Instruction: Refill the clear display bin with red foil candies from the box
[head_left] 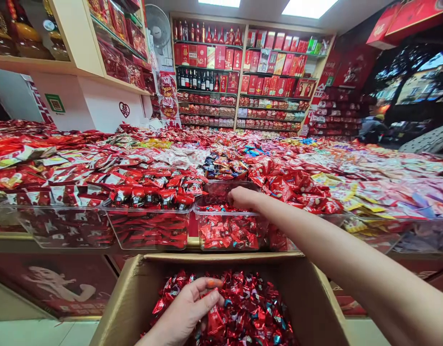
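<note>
Bin level: prob. partway along; clear bin [227,213] has a deep layer of red candies [228,233] up to nr its front rim.
Bin space: some room left, I'd judge, as rear wall shows above the contents; neighbours are heaped well over their rims.
Carton stock: plenty left; cardboard carton [116,298] has a broad bed of shiny foil candies [257,307], red w/ bits of blue. Depth n/a from here.
Carton spot: flaps open, just in front of tabletop [193,241], nr middle of its front edge.
Bin spot: on that front edge, directly beyond carton.
L hand: left hand [187,307] is inside carton, over the candies; thumb & index close tog., a red piece right at the thumb. Grip clamped on it or not: can't tell.
R hand: right hand [245,198] is over rear right part of clear bin, fingers curled in; can't tell if grip has anything.
L neighbour: clear tub [149,211], also on front edge, w/ red-and-black packs [153,196] piled above rim.
R side: red packs [308,190] heaped beside bin, then yellow packs [354,194] twd tabletop's front right corner.
</note>
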{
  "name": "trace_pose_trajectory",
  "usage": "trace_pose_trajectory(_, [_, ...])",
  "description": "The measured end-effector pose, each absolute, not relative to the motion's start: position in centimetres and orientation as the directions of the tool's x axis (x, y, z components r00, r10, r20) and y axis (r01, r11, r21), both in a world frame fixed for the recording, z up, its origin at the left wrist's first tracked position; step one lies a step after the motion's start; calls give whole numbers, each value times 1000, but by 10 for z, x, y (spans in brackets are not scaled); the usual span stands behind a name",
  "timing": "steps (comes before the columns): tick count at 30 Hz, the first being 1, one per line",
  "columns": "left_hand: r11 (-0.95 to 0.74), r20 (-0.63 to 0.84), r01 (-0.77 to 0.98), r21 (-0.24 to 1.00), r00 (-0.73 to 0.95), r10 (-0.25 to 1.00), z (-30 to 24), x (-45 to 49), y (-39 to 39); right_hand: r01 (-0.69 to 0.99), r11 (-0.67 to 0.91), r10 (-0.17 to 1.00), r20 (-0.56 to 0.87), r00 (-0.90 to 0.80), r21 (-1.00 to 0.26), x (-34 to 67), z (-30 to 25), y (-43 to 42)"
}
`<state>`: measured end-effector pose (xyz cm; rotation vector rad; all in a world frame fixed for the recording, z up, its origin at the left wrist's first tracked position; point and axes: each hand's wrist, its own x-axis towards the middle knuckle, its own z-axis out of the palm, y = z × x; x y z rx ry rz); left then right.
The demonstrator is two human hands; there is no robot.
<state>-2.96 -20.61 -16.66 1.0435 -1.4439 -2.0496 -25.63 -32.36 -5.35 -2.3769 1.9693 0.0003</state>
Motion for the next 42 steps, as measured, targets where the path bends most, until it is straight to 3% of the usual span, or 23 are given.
trace_pose_trajectory(4, [-510, -364, 64, 858, -626, -690, -162, -28, -205, -965, -252, -936, 269, 227, -64, -242, -24, -288])
trace_pose_trajectory(7, [-541, -350, 168, 824, -599, -720, -162, -29, -207, -855, -475, -801, 504, 323, -207, -223, -28, -229])
trace_pose_trajectory(8, [-542, -349, 196, 817, -581, -736, -162, -30, -208, -807, -524, -790, 509, 341, -272, -217, -37, -209])
trace_pose_trajectory(12, [-514, -335, 238, 824, -528, -781, -161, -34, -207, -755, -370, -925, 285, 249, -541, -202, -96, -158])
trace_pose_trajectory(16, [-491, -322, 200, 848, -541, -776, -164, -37, -204, -617, -248, -968, 159, 197, -747, -206, -135, -157])
trace_pose_trajectory(24, [-505, -293, 302, 809, -537, -791, -169, -41, -202, -520, -236, -971, 186, 147, -821, -206, -139, -154])
trace_pose_trajectory(32, [-560, -388, 106, 822, -614, -687, -158, -41, -201, -593, -443, -895, 377, 240, -673, -207, -142, -149])
trace_pose_trajectory(35, [-441, -298, 108, 891, -594, -748, -161, -41, -202, -512, -303, -950, 296, 97, -804, -203, -146, -149])
trace_pose_trajectory(38, [-325, -213, 95, 941, -580, -786, -164, -41, -201, -274, -140, -990, 143, 10, -952, -198, -153, -150])
trace_pose_trajectory(42, [-205, -121, 82, 975, -579, -806, -167, -42, -199, -154, -93, -996, 91, 21, -984, -197, -156, -151])
